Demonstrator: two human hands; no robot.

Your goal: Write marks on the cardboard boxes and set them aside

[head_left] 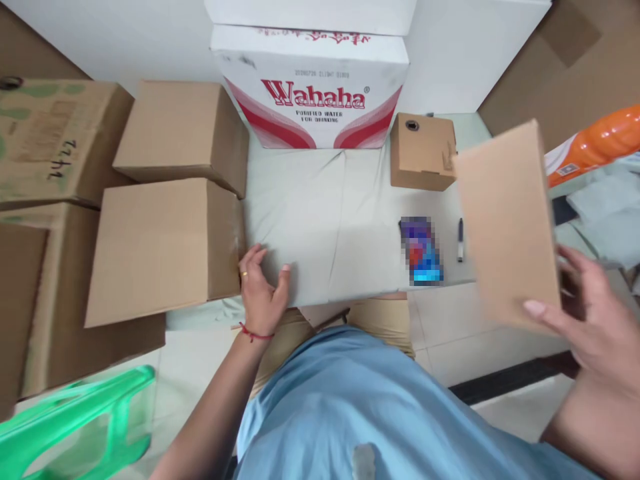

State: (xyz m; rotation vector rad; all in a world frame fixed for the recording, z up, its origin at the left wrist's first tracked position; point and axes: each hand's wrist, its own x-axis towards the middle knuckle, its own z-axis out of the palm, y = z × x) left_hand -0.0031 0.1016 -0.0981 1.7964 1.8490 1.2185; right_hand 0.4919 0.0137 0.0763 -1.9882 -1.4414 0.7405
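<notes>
White floor tiles (445, 323), creased cloth (310, 213), held cardboard box (507, 233)

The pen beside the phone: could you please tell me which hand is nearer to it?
Right. The right hand holds a cardboard box to the right of the pen; the left hand is farther off, to the left past the phone, beside another box.
</notes>
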